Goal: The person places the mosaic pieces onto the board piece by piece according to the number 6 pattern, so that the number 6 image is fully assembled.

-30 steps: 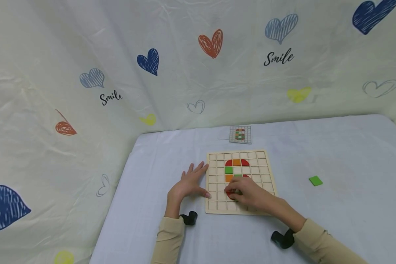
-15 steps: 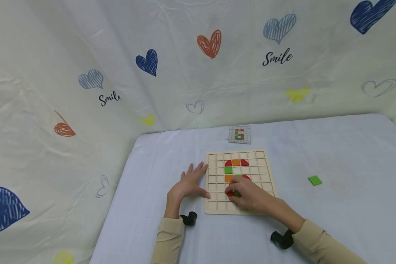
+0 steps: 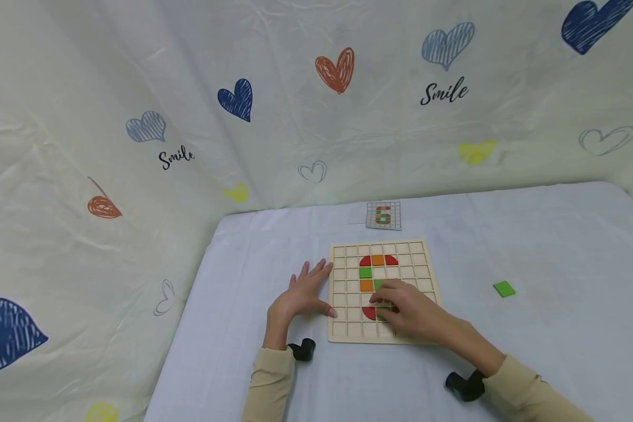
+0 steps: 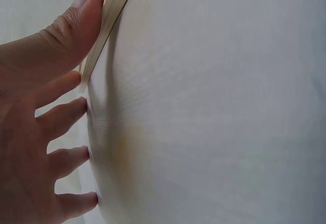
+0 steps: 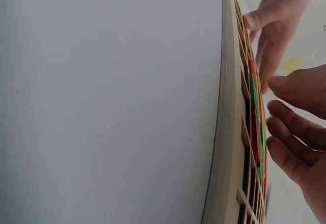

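Note:
A square wooden grid board [image 3: 348,331] lies on the table with red, orange and green tiles set in its cells. My left hand [image 3: 303,293] rests at the board's left edge, fingers spread and thumb [image 4: 84,28] on the rim. Over the board's lower middle is my right hand [image 3: 414,310], its fingers loosely bent. In the right wrist view a gap shows between its thumb [image 5: 295,89] and fingers, with nothing held there. Below its fingertips are a rounded red tile [image 3: 368,313] and a green tile [image 3: 384,310], partly hidden by the hand.
A loose green square tile [image 3: 504,289] lies to the right of the board. Behind the board is a small printed card [image 3: 383,225] with a coloured figure on a grid. A white cloth covers the table [image 3: 559,328], and a heart-printed curtain [image 3: 274,140] hangs behind it.
My right hand has shifted slightly right, uncovering more of the lower red tile and the green tile beside it. The left hand stays at the board's edge.

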`<control>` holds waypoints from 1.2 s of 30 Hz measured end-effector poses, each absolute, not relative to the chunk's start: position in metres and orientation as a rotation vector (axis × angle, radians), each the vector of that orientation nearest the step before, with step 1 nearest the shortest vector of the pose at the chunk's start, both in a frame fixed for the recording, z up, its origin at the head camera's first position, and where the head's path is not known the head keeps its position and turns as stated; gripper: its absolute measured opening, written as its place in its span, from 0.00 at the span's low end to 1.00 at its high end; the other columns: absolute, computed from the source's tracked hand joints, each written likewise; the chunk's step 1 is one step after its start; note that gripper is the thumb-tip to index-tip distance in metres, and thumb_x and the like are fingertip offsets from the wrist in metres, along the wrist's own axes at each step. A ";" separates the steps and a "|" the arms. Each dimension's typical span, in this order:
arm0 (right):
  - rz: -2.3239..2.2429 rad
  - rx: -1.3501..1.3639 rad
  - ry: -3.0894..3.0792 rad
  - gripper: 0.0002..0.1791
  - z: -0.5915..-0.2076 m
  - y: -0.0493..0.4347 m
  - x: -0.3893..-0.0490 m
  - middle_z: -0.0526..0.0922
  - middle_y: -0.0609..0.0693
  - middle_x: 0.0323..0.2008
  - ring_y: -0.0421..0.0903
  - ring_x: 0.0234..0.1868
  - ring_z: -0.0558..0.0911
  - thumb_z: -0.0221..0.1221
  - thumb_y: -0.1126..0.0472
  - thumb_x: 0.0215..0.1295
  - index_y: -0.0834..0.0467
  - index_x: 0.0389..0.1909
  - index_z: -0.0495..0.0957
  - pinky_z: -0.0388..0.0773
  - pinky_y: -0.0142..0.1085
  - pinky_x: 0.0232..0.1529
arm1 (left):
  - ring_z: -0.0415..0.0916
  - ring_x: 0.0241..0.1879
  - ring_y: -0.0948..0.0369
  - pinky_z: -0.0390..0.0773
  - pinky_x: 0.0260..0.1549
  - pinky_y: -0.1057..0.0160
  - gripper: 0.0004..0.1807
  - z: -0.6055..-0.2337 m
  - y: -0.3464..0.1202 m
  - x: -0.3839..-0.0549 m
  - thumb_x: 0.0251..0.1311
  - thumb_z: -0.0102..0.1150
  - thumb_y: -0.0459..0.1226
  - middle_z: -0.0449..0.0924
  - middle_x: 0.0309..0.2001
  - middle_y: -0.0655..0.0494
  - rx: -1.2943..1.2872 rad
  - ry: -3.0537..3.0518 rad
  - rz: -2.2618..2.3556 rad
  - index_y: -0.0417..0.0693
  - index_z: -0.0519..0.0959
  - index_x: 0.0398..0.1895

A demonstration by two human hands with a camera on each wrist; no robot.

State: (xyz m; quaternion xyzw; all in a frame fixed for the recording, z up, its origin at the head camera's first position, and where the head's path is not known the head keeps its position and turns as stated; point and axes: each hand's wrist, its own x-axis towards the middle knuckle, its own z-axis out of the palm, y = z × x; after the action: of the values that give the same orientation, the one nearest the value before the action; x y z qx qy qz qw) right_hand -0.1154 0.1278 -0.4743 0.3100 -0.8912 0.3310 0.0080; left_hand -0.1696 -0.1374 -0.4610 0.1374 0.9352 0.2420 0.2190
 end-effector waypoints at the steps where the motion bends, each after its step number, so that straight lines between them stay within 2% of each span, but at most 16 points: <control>1: 1.030 0.960 -2.782 0.10 -0.474 0.131 -0.115 0.84 0.44 0.39 0.42 0.41 0.82 0.71 0.68 0.60 0.56 0.42 0.87 0.85 0.36 0.44 | 0.31 0.83 0.43 0.36 0.77 0.32 0.62 -0.461 -0.137 -0.170 0.45 0.83 0.44 0.45 0.84 0.54 0.381 2.588 0.668 0.56 0.54 0.83; 7: 1.013 0.866 -2.806 0.11 -0.471 0.150 -0.113 0.85 0.44 0.41 0.43 0.43 0.82 0.71 0.68 0.60 0.55 0.43 0.88 0.86 0.38 0.46 | 0.30 0.83 0.43 0.36 0.78 0.33 0.62 -0.460 -0.137 -0.169 0.45 0.83 0.44 0.45 0.84 0.55 0.372 2.587 0.664 0.56 0.54 0.83; 18: 0.963 0.720 -2.795 0.12 -0.474 0.188 -0.115 0.85 0.47 0.40 0.42 0.37 0.79 0.71 0.72 0.56 0.57 0.41 0.88 0.83 0.32 0.36 | 0.28 0.83 0.44 0.34 0.78 0.33 0.63 -0.461 -0.142 -0.170 0.46 0.83 0.45 0.42 0.84 0.54 0.369 2.566 0.680 0.56 0.53 0.84; 24: 0.883 0.680 -2.757 0.13 -0.478 0.212 -0.115 0.85 0.44 0.37 0.44 0.36 0.80 0.73 0.73 0.53 0.57 0.39 0.88 0.82 0.34 0.34 | 0.27 0.83 0.44 0.33 0.78 0.33 0.63 -0.462 -0.143 -0.170 0.46 0.83 0.44 0.42 0.84 0.54 0.374 2.553 0.698 0.57 0.53 0.84; 36: 0.708 0.549 -2.659 0.14 -0.487 0.260 -0.113 0.86 0.49 0.33 0.49 0.32 0.81 0.72 0.77 0.46 0.62 0.35 0.87 0.81 0.38 0.30 | 0.27 0.83 0.44 0.33 0.77 0.33 0.63 -0.459 -0.140 -0.169 0.46 0.83 0.43 0.42 0.84 0.53 0.384 2.543 0.708 0.56 0.53 0.84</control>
State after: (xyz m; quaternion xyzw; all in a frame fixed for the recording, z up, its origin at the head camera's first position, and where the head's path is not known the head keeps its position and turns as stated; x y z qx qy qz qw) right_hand -0.1127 0.2596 -0.4865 0.1929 -0.9343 0.2487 0.1673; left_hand -0.1689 -0.1400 -0.4595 0.1400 0.9267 0.2579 0.2346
